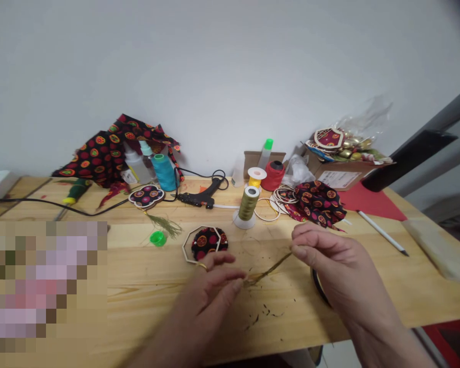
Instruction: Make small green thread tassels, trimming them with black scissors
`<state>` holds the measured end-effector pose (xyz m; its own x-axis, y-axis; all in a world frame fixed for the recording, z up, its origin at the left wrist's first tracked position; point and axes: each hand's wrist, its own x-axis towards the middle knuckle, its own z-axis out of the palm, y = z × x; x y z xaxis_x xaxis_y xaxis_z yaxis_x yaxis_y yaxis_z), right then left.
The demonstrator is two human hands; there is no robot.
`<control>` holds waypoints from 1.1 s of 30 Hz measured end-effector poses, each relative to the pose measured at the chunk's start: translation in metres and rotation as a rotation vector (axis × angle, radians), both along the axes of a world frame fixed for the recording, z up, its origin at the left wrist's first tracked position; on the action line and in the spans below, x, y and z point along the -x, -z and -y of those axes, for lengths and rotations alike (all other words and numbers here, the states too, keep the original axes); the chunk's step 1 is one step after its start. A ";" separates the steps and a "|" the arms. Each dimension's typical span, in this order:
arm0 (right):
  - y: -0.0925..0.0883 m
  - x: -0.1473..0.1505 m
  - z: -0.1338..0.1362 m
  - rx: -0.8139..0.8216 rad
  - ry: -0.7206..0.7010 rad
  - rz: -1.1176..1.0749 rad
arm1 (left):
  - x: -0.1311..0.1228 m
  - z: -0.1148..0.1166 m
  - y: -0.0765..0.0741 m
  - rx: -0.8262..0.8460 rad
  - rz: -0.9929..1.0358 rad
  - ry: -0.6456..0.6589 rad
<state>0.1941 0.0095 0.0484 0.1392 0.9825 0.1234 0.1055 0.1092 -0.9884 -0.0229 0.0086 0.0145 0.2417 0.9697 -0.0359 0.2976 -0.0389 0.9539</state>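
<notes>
My left hand [214, 291] and my right hand [325, 260] each pinch one end of a bundle of olive-gold thread [268, 269], stretched slantwise between them just above the wooden table [145, 291]. Both hands have their fingers closed on it. Just beyond my left hand lies a wooden octagonal frame with a round piece of black, red-dotted fabric [206, 243]. A cone of olive-gold thread [247, 207] stands upright behind the hands. A dark ring [319, 288] lies partly hidden under my right hand.
A black glue gun [199, 197], a teal spool [164, 173], a red spool [273, 175], glue bottles, patterned fabric [319, 203], wooden rings, a green cap [158, 238], a pencil [383, 233] and a cardboard box [341, 171] crowd the back. Thread snippets dot the near edge.
</notes>
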 end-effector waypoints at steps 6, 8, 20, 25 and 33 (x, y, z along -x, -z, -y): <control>-0.017 0.006 0.003 -0.023 -0.102 0.182 | 0.009 -0.009 -0.029 -0.303 -0.005 -0.168; -0.021 0.012 0.004 -0.018 -0.162 0.216 | 0.003 -0.008 -0.036 -0.126 0.110 -0.028; -0.023 0.028 0.000 0.037 -0.254 0.259 | -0.019 -0.008 -0.031 0.402 0.386 0.220; -0.019 0.029 -0.001 0.066 -0.330 0.166 | -0.020 -0.007 -0.029 0.451 0.338 0.175; -0.002 0.029 -0.001 0.066 -0.504 -0.215 | -0.016 -0.003 -0.020 0.206 0.488 0.031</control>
